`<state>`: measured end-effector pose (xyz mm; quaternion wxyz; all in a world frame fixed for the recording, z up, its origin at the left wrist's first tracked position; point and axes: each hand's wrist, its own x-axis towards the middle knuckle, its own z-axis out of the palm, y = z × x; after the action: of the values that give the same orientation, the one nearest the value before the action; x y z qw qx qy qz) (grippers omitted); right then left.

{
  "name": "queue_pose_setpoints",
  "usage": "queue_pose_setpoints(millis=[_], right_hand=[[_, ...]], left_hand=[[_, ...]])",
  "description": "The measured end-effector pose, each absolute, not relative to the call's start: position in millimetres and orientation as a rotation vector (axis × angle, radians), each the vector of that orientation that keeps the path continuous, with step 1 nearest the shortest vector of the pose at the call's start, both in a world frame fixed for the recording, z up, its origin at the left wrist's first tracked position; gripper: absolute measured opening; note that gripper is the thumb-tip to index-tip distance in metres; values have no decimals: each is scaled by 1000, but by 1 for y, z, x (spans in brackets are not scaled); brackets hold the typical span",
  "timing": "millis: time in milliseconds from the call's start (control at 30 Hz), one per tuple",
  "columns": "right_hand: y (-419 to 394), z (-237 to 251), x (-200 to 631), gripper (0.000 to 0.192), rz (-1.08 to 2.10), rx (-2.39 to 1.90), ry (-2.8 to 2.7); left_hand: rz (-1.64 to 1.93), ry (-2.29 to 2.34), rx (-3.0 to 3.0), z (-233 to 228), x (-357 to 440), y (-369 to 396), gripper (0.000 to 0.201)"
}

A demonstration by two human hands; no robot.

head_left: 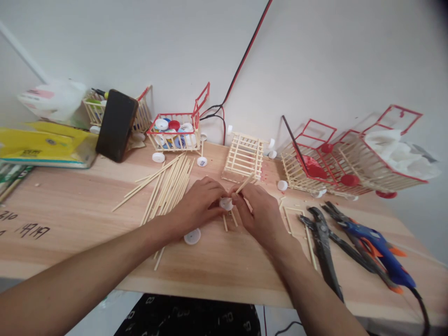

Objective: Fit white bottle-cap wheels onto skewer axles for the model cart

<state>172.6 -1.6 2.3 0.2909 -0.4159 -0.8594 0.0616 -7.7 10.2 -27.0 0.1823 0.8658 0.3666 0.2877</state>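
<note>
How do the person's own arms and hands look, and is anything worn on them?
Both forearms are bare up to the picture's edge: no sleeves show. The left hand and the right hand wear no gloves, and I see no watch, ring or bracelet. No markings are visible on them.

The fingertips of both hands hid most of the white cap [226,204], the glue gun's [381,249] cord ran off the lower right edge, and the handwriting [33,229] at left was unreadable.
</note>
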Motion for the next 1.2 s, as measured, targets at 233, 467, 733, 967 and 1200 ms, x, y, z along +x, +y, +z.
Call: queue_pose_setpoints(millis=[233,467,733,967,1200], right_hand=[[-1,1,173,19,166,-1116,-2293],[-2,2,174,21,163,-1128,-2301],[-1,2,174,21,160,-1120,-2301],[-1,2,174,20,177,-1120,-2296],[-2,3,173,20,187,-1112,-2293]], left_hand=[[815,1045,2444,-27,-7,10,22],[803,1043,2453,-27,-7,10,21],[805,1033,2464,-27,-7,12,20],[858,1014,2452,-29,-8,11,21],[863,1022,2445,-27,-7,11,20]])
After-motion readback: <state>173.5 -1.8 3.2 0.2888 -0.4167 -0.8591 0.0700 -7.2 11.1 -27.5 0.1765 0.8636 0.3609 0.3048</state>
